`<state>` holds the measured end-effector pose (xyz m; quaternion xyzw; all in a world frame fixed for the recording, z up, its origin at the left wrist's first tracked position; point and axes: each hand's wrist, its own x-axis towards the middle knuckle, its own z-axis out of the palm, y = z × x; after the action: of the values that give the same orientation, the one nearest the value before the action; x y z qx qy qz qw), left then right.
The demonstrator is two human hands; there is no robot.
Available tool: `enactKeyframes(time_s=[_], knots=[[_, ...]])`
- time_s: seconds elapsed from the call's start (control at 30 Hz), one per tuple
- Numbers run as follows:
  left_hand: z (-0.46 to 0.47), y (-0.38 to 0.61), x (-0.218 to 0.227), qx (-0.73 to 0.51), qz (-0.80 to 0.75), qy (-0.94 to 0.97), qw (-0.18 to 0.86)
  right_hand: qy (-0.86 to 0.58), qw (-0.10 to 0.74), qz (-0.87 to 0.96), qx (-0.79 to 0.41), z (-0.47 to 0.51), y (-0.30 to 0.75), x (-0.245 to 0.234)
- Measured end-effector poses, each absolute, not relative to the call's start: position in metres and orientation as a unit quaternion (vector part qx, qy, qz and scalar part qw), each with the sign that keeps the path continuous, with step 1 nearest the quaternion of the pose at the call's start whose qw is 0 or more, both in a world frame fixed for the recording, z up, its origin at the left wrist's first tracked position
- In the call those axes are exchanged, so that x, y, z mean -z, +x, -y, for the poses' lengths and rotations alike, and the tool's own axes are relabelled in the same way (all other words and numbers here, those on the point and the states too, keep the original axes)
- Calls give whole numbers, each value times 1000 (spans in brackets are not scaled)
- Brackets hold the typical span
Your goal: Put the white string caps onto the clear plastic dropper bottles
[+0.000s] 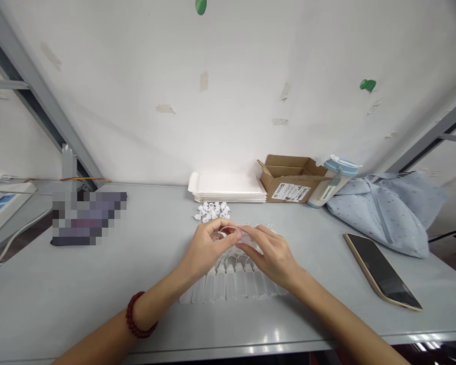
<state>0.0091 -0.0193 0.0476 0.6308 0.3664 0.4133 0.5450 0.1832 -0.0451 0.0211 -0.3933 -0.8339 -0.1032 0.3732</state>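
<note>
Above the middle of the desk, my left hand [209,243] and my right hand [271,248] meet fingertip to fingertip. Both are closed around a small translucent squeeze bottle [248,240], with a thin clear strap looping near the left fingers. The fingers hide much of it, its cap end included. Just below my hands, a row of similar translucent bottles [231,284] lies side by side, caps pointing away from me. More clear pieces sit behind my hands, partly covered. Farther back is a small heap of white nozzle tips [212,211].
A stack of flat white boxes [228,187] lies against the wall, beside an open cardboard box [294,180] and a tumbler [330,182]. To the right are a blue cloth bag [380,213] and a phone [383,271]. A blurred dark item [89,220] lies left.
</note>
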Motion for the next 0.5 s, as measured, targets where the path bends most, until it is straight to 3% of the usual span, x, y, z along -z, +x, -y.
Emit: enactKeyframes(time_s=[0.23,0.5], knots=[[17,7,-46,-381,-346,573,638,-399,406,818,86,46,183,-21],[18,10,-45,-399,-350,596,603,-436,408,802,-11,49,182,-29]])
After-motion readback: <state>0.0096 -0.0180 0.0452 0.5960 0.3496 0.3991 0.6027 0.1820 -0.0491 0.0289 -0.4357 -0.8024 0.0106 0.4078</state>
